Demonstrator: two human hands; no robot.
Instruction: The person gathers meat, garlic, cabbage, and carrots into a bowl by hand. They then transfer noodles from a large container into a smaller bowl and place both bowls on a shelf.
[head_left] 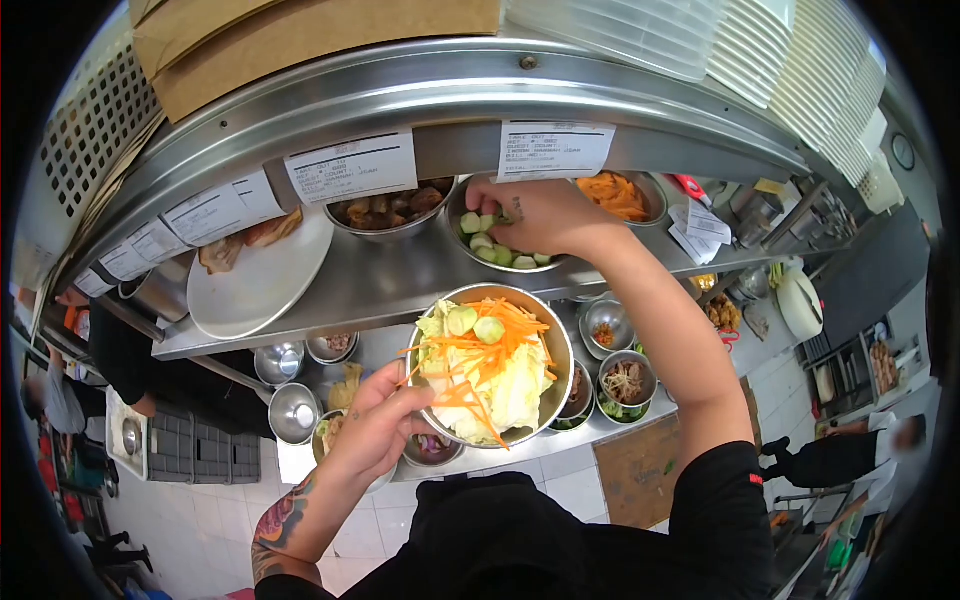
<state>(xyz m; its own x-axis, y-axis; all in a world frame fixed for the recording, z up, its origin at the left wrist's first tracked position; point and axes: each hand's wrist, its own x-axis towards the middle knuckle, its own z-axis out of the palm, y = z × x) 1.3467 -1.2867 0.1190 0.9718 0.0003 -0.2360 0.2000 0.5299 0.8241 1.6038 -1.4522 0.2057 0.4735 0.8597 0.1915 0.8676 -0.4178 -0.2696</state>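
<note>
Left hand (pixel 385 412) closed on the near-left rim of a steel mixing bowl (pixel 563 385), thumb over the edge. Bowl held in front of the torso, opening toward the camera. Contents: pale cabbage (pixel 520 398), orange carrot strips (pixel 510 330) over it, two green slices (pixel 488 330) on top. Some strips overhang the rim near the thumb.

Around and below it, on the lower counter: small metal bowls, one with pale shreds (pixel 625 379), two at left (pixel 294 413) looking bare inside.

Beyond, a steel shelf (pixel 380 285). Right hand (pixel 520 215) reaches into a bowl of green pieces (pixel 454 212), fingers down among them; cannot tell whether any piece is pinched. Left of that bowl, one of brown chunks (pixel 400 208), then a white plate (pixel 262 285) with meat on its far part. To the right, orange shreds (pixel 610 193) in another bowl. Printed slips (pixel 350 165) hang above the shelf.

Farther off at right, a person in dark apron (pixel 850 458).
</note>
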